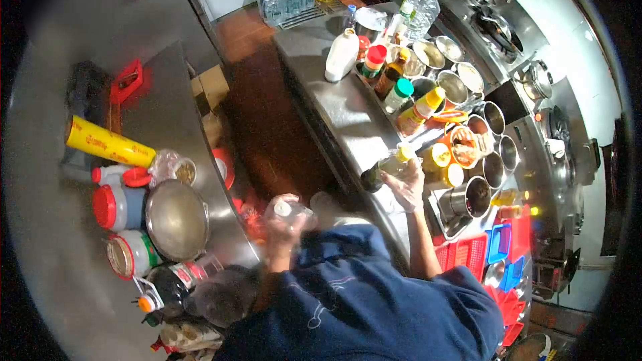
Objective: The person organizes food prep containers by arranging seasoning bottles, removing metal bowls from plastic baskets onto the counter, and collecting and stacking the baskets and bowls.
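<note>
My left hand [281,230], in a thin clear glove, is closed round a small clear bottle with a white cap [283,208], held over the gap between the two counters. At the edge of the right counter, my right hand [408,187] grips a yellow-capped bottle [386,162] that looks dark towards its far end; it is tilted. Close to this hand stand yellow-lidded jars [438,155] and a squeeze bottle with a yellow top [422,108]. An orange tub [463,144] of reddish-white food sits just beyond them.
On the left counter are a large metal bowl [177,220], red-lidded jars [110,206] and a yellow cylinder [110,142]. Several metal pots [478,195] and seasoning bottles crowd the right counter [321,93]. Red baskets [465,254] lie near my right elbow. Stoves [495,27] line the far wall.
</note>
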Action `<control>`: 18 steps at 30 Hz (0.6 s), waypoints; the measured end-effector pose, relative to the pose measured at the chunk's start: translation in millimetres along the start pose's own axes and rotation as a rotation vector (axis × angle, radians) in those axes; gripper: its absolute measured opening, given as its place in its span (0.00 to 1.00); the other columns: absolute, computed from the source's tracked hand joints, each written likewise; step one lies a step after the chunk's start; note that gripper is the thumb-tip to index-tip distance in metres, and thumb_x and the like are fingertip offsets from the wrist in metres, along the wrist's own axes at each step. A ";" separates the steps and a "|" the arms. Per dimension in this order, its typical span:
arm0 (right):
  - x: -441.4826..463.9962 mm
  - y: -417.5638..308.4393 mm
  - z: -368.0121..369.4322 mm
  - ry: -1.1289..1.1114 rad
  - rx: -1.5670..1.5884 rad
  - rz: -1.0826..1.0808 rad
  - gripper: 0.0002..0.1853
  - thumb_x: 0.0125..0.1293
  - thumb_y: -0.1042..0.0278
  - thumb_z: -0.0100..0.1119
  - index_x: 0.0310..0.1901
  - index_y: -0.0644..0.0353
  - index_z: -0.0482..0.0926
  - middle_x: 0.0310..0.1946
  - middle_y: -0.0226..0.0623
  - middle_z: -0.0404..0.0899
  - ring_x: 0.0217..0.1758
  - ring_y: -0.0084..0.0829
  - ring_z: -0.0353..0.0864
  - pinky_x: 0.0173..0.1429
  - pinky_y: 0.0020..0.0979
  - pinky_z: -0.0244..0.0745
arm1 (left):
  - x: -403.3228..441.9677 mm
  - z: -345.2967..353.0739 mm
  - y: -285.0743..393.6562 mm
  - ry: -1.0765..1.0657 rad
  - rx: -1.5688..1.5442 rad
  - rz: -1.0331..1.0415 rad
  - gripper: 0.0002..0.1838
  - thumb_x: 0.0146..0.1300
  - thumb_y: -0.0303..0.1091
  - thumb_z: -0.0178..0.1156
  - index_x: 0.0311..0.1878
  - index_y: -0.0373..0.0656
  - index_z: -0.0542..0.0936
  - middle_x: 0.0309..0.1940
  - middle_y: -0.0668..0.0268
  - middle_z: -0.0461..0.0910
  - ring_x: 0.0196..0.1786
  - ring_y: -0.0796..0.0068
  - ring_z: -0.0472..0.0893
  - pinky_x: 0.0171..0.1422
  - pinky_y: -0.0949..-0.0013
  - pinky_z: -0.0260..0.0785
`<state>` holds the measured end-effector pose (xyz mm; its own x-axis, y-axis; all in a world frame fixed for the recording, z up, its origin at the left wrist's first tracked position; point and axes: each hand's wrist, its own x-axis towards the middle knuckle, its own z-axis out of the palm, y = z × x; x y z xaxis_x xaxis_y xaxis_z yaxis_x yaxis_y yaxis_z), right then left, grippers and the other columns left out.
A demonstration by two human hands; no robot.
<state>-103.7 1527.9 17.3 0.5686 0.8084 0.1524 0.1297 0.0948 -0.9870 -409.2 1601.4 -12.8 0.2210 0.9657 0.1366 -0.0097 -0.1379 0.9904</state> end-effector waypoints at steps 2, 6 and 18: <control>25.0 -2.2 4.4 0.004 -0.033 0.074 0.39 0.50 0.71 0.78 0.64 0.61 0.68 0.50 0.33 0.77 0.53 0.26 0.77 0.59 0.31 0.74 | 29.6 0.6 -3.4 -0.033 0.042 -0.039 0.21 0.45 0.29 0.67 0.46 0.39 0.77 0.43 0.62 0.80 0.46 0.69 0.80 0.54 0.65 0.74; 68.6 10.7 -1.7 0.025 -0.079 -0.002 0.40 0.52 0.76 0.74 0.67 0.62 0.63 0.52 0.37 0.77 0.54 0.30 0.78 0.59 0.33 0.75 | 101.3 15.5 2.8 -0.079 0.186 0.100 0.18 0.45 0.30 0.67 0.42 0.40 0.80 0.41 0.62 0.82 0.43 0.69 0.81 0.53 0.67 0.74; 133.4 21.5 23.4 0.231 0.072 0.036 0.42 0.48 0.76 0.76 0.66 0.62 0.66 0.56 0.36 0.74 0.59 0.30 0.74 0.66 0.34 0.70 | 278.6 113.4 -12.7 -0.424 0.238 0.351 0.20 0.42 0.28 0.72 0.42 0.42 0.79 0.37 0.61 0.82 0.39 0.63 0.81 0.47 0.62 0.74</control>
<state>-44.1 1651.4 15.2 0.7439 0.6581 0.1161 0.0523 0.1159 -0.9919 -237.0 1847.2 10.2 0.6147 0.6879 0.3858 0.0555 -0.5257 0.8489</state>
